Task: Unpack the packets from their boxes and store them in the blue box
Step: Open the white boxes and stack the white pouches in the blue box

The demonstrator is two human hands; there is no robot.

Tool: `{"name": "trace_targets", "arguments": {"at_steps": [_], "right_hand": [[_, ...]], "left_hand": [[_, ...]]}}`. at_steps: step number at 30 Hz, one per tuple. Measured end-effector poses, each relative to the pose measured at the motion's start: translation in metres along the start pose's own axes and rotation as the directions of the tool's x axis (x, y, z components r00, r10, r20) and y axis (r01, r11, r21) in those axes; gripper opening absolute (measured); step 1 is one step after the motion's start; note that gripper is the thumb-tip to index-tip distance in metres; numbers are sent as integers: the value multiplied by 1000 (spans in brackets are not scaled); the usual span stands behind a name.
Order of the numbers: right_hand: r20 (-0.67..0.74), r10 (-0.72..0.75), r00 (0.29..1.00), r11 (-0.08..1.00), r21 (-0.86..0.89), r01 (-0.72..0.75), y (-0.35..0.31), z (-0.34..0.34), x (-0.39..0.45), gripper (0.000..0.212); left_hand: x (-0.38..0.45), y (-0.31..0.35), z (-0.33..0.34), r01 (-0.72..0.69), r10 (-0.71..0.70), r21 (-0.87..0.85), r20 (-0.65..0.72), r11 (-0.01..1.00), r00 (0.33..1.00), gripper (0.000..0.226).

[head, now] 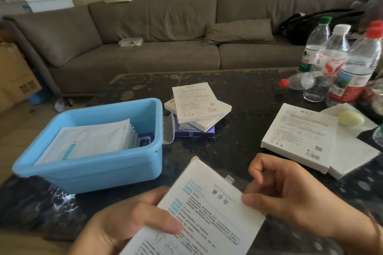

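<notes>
A white box (199,211) with printed writing is held nearest the camera, low in the middle of the view. It is gripped by the left hand (132,221) along its left edge, with the thumb pressed flat on the printed face and the fingers curled under. Its right edge is pinched by the right hand (290,194) — the thumb tip is laid on top and the other fingers are curled in close by the top flap.

Just past the left hand, a blue box (99,172) is set on the dark table (228,145). A bunch of white packets (93,141) is leaned inside it, tilted toward the left.

To the right, two more flat white boxes (300,134) are laid side by side, touching, near the table's right edge. A small yellow lump (350,118) is seen on white paper just behind them.

Behind the blue box, a messy stack of white boxes (199,105) is piled on something purple. Further right, clear plastic bottles (339,58) are stood together — one is laid on its side.

A grey sofa (165,33) is seen farthest back, with one cushion (238,32) on its seat
</notes>
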State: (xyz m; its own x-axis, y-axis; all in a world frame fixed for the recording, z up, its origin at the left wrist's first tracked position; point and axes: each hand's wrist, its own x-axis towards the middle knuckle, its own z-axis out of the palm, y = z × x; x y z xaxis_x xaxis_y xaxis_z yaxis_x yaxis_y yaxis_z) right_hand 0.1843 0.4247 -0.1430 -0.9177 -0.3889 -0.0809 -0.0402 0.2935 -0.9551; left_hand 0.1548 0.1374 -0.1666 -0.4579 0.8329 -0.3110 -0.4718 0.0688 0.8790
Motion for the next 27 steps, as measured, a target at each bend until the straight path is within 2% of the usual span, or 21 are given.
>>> {"name": "trace_targets", "arguments": {"at_steps": [6, 8, 11, 18, 20, 21, 23, 24, 25, 27], "right_hand": [[-64, -103, 993, 994, -30, 101, 6, 3, 1, 26], [-28, -92, 995, 990, 106, 94, 9, 1, 3, 19], [26, -55, 998, 947, 318, 44, 15, 0, 8, 26], [87, -3, 996, 751, 658, -55, 33, 13, 12, 28], [30, 37, 999, 745, 665, -47, 30, 18, 12, 22], [-49, 69, 996, 748, 664, -19, 28, 19, 12, 25], [-196, 119, 973, 790, 612, 26, 25, 18, 12, 46], [-199, 102, 975, 807, 590, 36, 23, 17, 12, 60], [-134, 70, 989, 808, 588, 22, 22, 17, 11, 70], [70, -14, 997, 855, 518, -25, 13, 18, 9, 71]], "left_hand": [[0, 1, 3, -18, 20, -38, 34, 999, 999, 49], [-1, 1, 4, -36, 38, -41, 40, 998, 998, 51], [-3, 1, 3, -64, 64, 1, 40, 998, 997, 51], [-9, 6, 8, -88, 83, 66, 68, 994, 994, 60], [-9, 8, 8, -100, 95, 83, 53, 992, 994, 61], [-8, 8, 8, -117, 114, 79, 43, 990, 993, 58], [-4, 9, 9, -170, 169, 33, 29, 985, 985, 53], [-1, 10, 10, -203, 203, 1, 29, 979, 979, 50], [2, 10, 13, -237, 237, -29, 23, 971, 971, 48], [9, 11, 19, -316, 314, -66, -37, 947, 949, 44]]}}
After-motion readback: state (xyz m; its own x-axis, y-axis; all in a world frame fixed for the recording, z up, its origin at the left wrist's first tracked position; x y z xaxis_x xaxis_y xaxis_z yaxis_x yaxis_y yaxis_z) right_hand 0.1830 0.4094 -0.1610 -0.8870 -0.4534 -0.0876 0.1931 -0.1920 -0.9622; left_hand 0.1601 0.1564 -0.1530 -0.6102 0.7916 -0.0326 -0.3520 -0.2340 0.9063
